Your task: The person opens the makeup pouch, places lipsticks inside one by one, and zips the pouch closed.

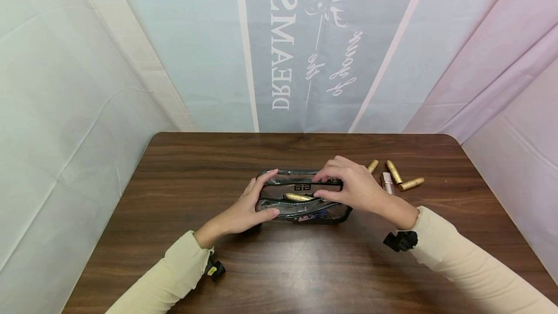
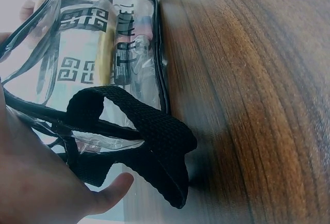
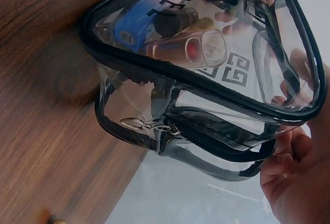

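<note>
A clear toiletry bag [image 1: 322,218] with black piping stands on the table, its zipped top parted. My left hand [image 1: 244,207] grips its left end, fingers at the far rim and thumb on the near side. At the right part of the opening is my right hand [image 1: 355,185], thumb and index finger apart, with no object visible between them. A gold lipstick tube [image 1: 298,197] shows in the opening near the right thumb. Through the clear wall appear a pinkish lipstick with a clear cap [image 3: 211,48] and a blue-and-pink item [image 3: 134,28].
Right of the bag lie several gold lipstick tubes [image 1: 394,172] and a silvery-pink tube [image 1: 387,183]. A black strap [image 2: 154,126] loops from the bag's left end, and a metal zipper pull [image 3: 134,124] hangs at its right end. Curtains [image 1: 209,52] surround the wooden table [image 1: 174,178].
</note>
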Action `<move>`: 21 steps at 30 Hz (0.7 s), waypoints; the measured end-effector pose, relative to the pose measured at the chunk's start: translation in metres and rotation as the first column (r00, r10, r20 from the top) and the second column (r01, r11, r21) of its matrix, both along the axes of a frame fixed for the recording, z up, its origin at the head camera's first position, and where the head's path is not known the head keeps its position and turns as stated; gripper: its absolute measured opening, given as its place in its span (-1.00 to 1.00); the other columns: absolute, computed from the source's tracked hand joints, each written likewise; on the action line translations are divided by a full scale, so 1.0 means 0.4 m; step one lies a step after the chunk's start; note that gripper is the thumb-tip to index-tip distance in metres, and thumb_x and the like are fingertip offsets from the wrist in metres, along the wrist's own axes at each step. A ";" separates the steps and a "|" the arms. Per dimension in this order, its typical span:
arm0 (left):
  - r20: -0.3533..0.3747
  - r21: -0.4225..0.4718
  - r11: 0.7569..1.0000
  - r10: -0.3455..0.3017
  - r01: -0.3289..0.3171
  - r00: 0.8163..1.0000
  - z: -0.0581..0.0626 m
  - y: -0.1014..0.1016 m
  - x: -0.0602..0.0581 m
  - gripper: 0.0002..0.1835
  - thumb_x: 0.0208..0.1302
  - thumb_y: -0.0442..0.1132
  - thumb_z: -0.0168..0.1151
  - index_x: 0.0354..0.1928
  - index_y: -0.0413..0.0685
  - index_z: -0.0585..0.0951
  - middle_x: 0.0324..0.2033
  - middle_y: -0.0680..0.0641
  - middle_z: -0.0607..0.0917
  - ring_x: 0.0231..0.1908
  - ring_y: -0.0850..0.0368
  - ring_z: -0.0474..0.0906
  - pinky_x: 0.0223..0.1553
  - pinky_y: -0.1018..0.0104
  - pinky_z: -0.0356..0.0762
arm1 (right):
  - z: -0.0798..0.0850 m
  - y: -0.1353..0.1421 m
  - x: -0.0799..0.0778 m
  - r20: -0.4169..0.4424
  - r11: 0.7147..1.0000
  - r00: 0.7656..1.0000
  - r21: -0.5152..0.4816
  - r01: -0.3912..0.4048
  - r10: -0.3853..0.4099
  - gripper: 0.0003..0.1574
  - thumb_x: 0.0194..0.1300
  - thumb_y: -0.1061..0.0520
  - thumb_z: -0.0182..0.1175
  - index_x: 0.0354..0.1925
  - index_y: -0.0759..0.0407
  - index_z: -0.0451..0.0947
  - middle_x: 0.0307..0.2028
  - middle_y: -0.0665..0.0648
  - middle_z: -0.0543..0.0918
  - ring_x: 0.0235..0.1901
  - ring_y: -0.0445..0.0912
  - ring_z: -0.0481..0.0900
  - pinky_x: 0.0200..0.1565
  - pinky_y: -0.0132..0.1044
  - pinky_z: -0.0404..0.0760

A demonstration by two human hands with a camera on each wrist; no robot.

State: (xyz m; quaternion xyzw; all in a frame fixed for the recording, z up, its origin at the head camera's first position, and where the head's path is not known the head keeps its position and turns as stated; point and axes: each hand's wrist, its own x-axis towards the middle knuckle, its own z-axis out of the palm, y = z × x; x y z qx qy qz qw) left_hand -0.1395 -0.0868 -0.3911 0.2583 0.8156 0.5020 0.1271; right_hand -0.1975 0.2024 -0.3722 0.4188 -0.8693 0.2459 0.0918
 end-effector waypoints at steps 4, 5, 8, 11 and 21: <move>0.002 0.004 1.000 -0.004 0.004 1.000 -0.002 0.000 0.000 -0.16 0.27 -0.23 0.19 0.46 0.03 -0.06 0.41 -0.10 -0.02 0.39 -0.12 -0.18 0.21 -0.32 -0.07 | -0.002 0.001 0.002 0.006 1.000 1.000 0.002 0.004 -0.004 -0.70 0.08 -0.16 0.36 -0.23 -0.10 0.67 -0.37 -0.15 0.57 -0.33 -0.24 0.41 -0.45 -0.36 0.38; 0.002 0.004 1.000 -0.005 0.005 1.000 -0.002 0.000 0.000 -0.17 0.27 -0.23 0.19 0.46 0.03 -0.06 0.41 -0.11 -0.02 0.39 -0.13 -0.19 0.21 -0.33 -0.08 | -0.002 0.001 0.002 0.008 1.000 1.000 0.003 0.006 -0.006 -0.70 0.08 -0.16 0.36 -0.23 -0.10 0.67 -0.37 -0.15 0.57 -0.32 -0.25 0.41 -0.45 -0.36 0.39; 0.003 0.003 1.000 -0.006 0.006 1.000 -0.002 0.000 0.001 -0.17 0.27 -0.23 0.18 0.46 0.04 -0.06 0.41 -0.10 -0.03 0.40 -0.15 -0.25 0.21 -0.35 -0.12 | -0.003 0.002 0.003 0.008 1.000 1.000 0.002 0.006 -0.006 -0.72 0.08 -0.16 0.36 -0.24 -0.11 0.67 -0.37 -0.14 0.57 -0.32 -0.26 0.40 -0.44 -0.35 0.39; 0.004 -0.001 1.000 -0.006 0.006 1.000 0.000 0.000 0.002 -0.17 0.27 -0.23 0.18 0.46 0.06 -0.06 0.41 -0.10 -0.03 0.40 -0.16 -0.27 0.21 -0.35 -0.14 | -0.004 0.002 0.004 0.005 1.000 1.000 0.005 0.007 -0.007 -0.74 0.08 -0.16 0.36 -0.25 -0.15 0.66 -0.36 -0.16 0.57 -0.32 -0.28 0.40 -0.44 -0.36 0.39; -0.023 -0.010 1.000 0.002 -0.002 1.000 -0.059 -0.005 -0.015 -0.14 0.27 -0.15 0.20 0.46 0.24 -0.09 0.42 0.00 -0.04 0.40 -0.06 -0.21 0.19 -0.34 -0.06 | -0.007 0.004 0.002 -0.007 1.000 1.000 -0.005 -0.006 0.006 -0.77 0.10 -0.15 0.35 -0.26 -0.16 0.65 -0.31 -0.23 0.56 -0.31 -0.30 0.39 -0.43 -0.36 0.38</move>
